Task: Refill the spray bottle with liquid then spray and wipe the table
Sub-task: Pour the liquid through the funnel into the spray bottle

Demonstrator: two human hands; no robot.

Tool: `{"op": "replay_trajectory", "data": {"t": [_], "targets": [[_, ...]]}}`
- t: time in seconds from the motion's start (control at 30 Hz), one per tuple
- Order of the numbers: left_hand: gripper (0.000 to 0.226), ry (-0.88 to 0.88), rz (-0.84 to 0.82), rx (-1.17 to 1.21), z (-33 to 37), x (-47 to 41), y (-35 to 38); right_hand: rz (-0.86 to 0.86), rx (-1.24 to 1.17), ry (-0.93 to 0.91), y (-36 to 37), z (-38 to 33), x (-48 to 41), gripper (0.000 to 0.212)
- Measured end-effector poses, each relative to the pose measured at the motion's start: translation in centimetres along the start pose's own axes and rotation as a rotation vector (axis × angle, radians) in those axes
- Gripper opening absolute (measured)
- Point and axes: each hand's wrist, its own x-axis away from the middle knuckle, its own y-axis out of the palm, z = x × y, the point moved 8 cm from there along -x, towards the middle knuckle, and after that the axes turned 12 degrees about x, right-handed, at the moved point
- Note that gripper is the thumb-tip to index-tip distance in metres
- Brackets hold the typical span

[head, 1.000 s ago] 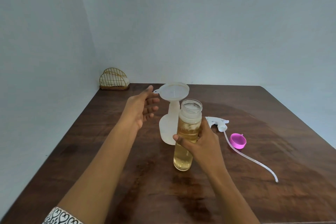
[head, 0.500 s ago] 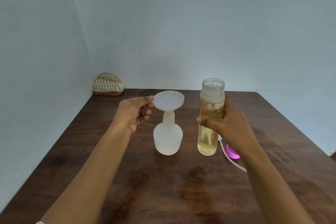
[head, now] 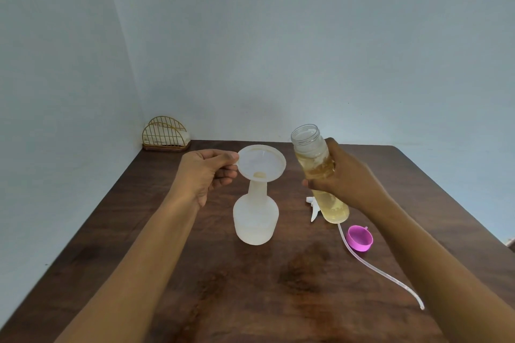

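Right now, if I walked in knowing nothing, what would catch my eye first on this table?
Probably the clear bottle of yellowish liquid, held tilted in the right hand above the table's middle, its open mouth leaning toward a white funnel. The left hand pinches that funnel's rim as it sits in the neck of a frosted spray bottle. Next, the bright pink cap at right, beside the detached sprayer tube.

Gold wire rack (head: 166,133) sits in the far left corner of the table (head: 250,301), right against the pale wall (head: 278,36).
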Motion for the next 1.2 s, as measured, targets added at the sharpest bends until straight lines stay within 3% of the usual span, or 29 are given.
{"op": "replay_trajectory", "data": {"t": [1.2], "targets": [[0.005, -0.002, 0.01, 0.045, -0.4, 0.0, -0.1, 0.068, 0.457, -0.186, -0.8, -1.5, -1.8, 0.07]]}}
